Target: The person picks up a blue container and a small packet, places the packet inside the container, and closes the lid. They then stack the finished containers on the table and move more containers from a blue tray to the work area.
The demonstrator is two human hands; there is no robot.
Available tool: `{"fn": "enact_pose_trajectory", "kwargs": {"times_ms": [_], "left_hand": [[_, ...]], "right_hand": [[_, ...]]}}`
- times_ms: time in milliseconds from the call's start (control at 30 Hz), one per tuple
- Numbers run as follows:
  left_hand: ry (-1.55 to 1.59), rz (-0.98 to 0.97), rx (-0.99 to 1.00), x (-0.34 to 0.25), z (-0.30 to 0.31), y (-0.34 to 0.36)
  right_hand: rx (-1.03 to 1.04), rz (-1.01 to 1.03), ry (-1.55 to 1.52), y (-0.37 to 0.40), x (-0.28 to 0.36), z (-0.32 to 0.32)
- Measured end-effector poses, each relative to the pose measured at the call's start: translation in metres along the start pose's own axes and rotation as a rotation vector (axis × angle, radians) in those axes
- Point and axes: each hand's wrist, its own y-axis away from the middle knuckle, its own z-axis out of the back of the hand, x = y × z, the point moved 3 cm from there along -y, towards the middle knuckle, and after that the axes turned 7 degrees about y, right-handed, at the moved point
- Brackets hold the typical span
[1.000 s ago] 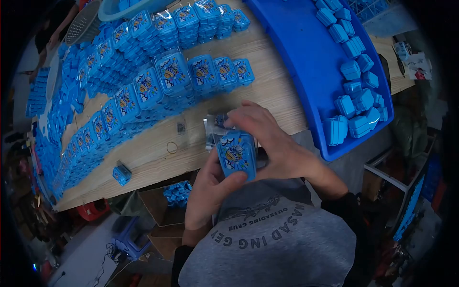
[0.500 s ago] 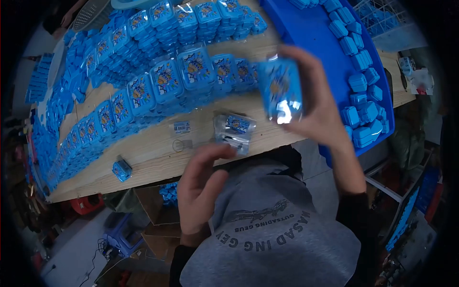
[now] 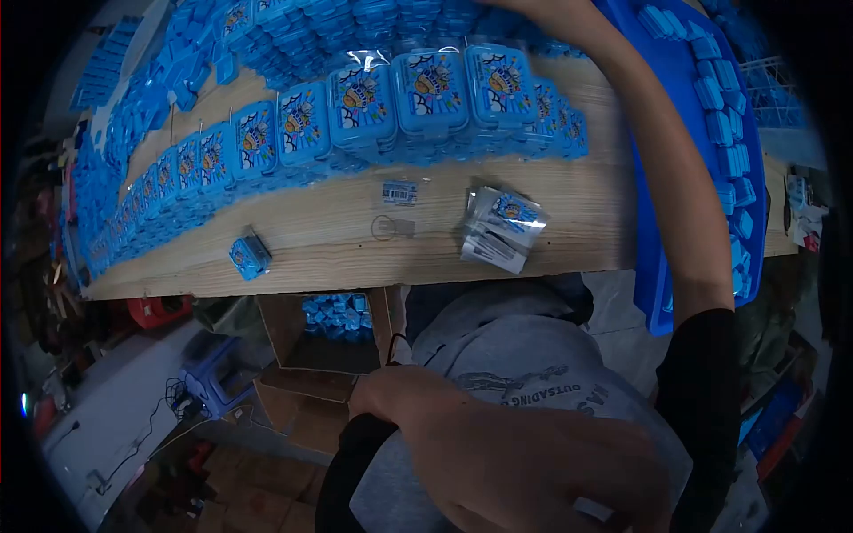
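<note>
My right hand [image 3: 555, 16] reaches past the front row of blue printed boxes [image 3: 431, 89] to the stacks behind. Its fingers are cut off by the top edge, so what they hold is hidden. Low in front of the grey shirt is my left hand [image 3: 533, 453], back upward, its fingers dark and blurred. A small pale thing [image 3: 593, 509] shows by those fingers, too unclear to name. Clear packets [image 3: 506, 226] with printed cards lie near the table's front edge. Left of them are a barcode label [image 3: 399, 193] and a small wrapped blue pack [image 3: 250, 256].
A blue tray [image 3: 653, 240] at the right holds many small blue cases [image 3: 724, 124]. Loose blue pieces [image 3: 182, 67] are heaped at the back left. Beneath the table's front edge stands a cardboard box [image 3: 284, 329] with blue items inside.
My right hand has gone up to the back; the blue box it held is no longer visible in it. My left hand has dropped down in front of the shirt. The view has shifted.
</note>
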Motion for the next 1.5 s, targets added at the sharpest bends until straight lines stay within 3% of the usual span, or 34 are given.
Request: {"fn": "enact_pose_trajectory", "kwargs": {"times_ms": [100, 133, 200, 233, 267, 333, 433, 533, 633, 667, 733, 867, 967, 1000, 1067, 1100, 1200, 1233, 1400, 1500], "left_hand": [[-0.17, 0.1, 0.011, 0.0, 0.011, 0.003], [-0.386, 0.206, -0.085, -0.001, 0.017, 0.011], [-1.09, 0.624, -0.468, 0.0, 0.049, 0.04], [-1.529, 0.678, -0.594, 0.006, 0.075, 0.069], [-1.751, 0.723, -0.877, 0.004, 0.097, 0.088], [-1.932, 0.583, -1.105, 0.001, 0.135, 0.136], [-2.168, 0.631, -1.246, 0.011, 0.163, 0.16], [-2.148, 0.724, -1.189, 0.015, 0.168, 0.157], [-2.035, 0.729, -1.162, 0.011, 0.175, 0.161], [-1.805, 0.634, -1.252, 0.011, 0.172, 0.162], [-1.334, 0.455, -1.379, 0.0, 0.151, 0.142], [-0.964, 0.285, -1.418, -0.011, 0.128, 0.145], [-1.331, 0.19, -1.119, -0.013, 0.101, 0.15], [-1.54, 0.36, -1.047, -0.013, 0.086, 0.145], [-1.682, 0.443, -1.015, -0.004, 0.082, 0.173], [-1.681, 0.529, -1.045, -0.001, 0.082, 0.188], [-1.466, 0.622, -1.146, 0.001, 0.085, 0.217], [-1.42, 0.63, -1.149, 0.0, 0.084, 0.216], [-1.187, 0.71, -1.287, -0.009, 0.085, 0.209], [-1.038, 0.733, -1.364, -0.012, 0.083, 0.195]], "right_hand": [[-0.059, 0.034, 0.036, 0.012, -0.002, 0.023], [-0.087, 0.049, 0.049, 0.021, -0.002, 0.037], [-0.126, 0.07, 0.086, 0.05, -0.002, 0.071], [-0.126, 0.062, 0.108, 0.069, -0.004, 0.09], [-0.109, 0.041, 0.133, 0.09, -0.006, 0.108], [-0.002, -0.089, 0.171, 0.141, -0.011, 0.143], [0.31, -0.565, 0.127, 0.23, -0.018, 0.175], [0.495, -0.876, 0.118, 0.316, -0.025, 0.182], [0.529, -0.716, 0.287, 0.335, -0.01, 0.175], [0.448, -0.744, 0.233, 0.334, -0.006, 0.175], [0.521, -0.698, 0.133, 0.33, 0.001, 0.177], [0.634, -0.522, 0.146, 0.323, 0.004, 0.162], [0.659, -0.487, 0.173, 0.313, 0.006, 0.159], [0.568, -0.586, 0.077, 0.313, 0.002, 0.158], [0.388, -0.778, -0.11, 0.318, -0.012, 0.16], [0.239, -0.738, -0.082, 0.316, -0.011, 0.163], [-0.099, -0.649, -0.589, 0.302, -0.005, 0.16], [-0.126, -0.65, -0.806, 0.291, 0.011, 0.154], [0.173, -0.636, -1.446, 0.278, 0.073, 0.081], [0.324, -0.624, -2.036, 0.265, 0.114, 0.039]]}}
